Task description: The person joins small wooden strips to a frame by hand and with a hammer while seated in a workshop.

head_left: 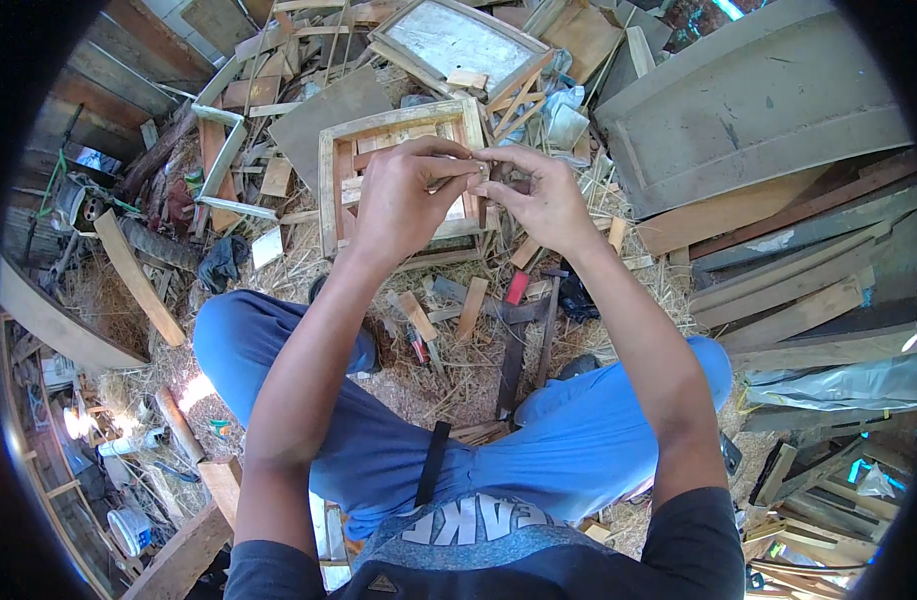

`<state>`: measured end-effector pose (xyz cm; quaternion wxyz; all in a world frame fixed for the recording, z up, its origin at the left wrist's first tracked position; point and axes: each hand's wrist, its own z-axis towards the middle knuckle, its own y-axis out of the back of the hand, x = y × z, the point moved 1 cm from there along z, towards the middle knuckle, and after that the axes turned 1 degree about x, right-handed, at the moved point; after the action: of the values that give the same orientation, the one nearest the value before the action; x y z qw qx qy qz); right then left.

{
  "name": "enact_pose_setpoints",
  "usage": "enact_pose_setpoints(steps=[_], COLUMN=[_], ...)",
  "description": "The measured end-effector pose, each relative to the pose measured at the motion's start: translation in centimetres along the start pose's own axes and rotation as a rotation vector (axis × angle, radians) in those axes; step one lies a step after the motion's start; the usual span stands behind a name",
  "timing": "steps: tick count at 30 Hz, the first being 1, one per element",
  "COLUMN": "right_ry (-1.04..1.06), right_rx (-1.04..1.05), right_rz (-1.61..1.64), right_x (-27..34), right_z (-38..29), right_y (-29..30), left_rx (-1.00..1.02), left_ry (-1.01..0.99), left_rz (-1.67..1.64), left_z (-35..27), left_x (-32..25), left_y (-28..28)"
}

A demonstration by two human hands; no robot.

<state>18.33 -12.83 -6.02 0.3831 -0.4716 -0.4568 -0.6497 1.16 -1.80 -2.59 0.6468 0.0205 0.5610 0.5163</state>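
My left hand (410,199) and my right hand (541,195) meet at the fingertips over a wooden frame. Something small is pinched between them; it is too small and too covered by the fingers to name. Below the hands lies the rectangular wooden frame (327,187) of pale, worn wood, with reddish slats inside it. On the ground between my knees are a hammer (550,322), a dark metal square (512,352) with a red part, a screwdriver with a red and black handle (418,349) and short wood offcuts (471,307).
Straw and wood scraps cover the ground. A framed panel (458,45) lies beyond the wooden frame. A large grey door panel (758,105) and stacked boards (788,300) stand at the right. A curved-looking plank (140,277) and a tyre (158,244) are at the left.
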Motion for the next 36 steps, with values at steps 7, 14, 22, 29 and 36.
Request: enact_pose_setpoints(steps=[7, 14, 22, 29, 36], right_ry=[-0.055, -0.026, -0.039, 0.017, -0.011], right_rx=[0.034, 0.025, 0.037, -0.022, -0.023], right_rz=[-0.007, 0.009, 0.055, 0.022, 0.033], right_x=[0.57, 0.57, 0.35, 0.12, -0.09], right_z=[-0.05, -0.17, -0.25, -0.35, -0.33], right_y=[0.01, -0.08, 0.02, -0.02, 0.08], left_rx=[0.059, 0.065, 0.073, 0.079, 0.068], left_ry=[0.051, 0.057, 0.023, 0.051, 0.03], left_rz=[-0.004, 0.022, -0.01, -0.036, -0.001], left_z=[0.01, 0.03, 0.08, -0.02, 0.01], left_x=[-0.44, -0.4, -0.31, -0.17, -0.45], left_y=[0.11, 0.06, 0.28, 0.17, 0.14])
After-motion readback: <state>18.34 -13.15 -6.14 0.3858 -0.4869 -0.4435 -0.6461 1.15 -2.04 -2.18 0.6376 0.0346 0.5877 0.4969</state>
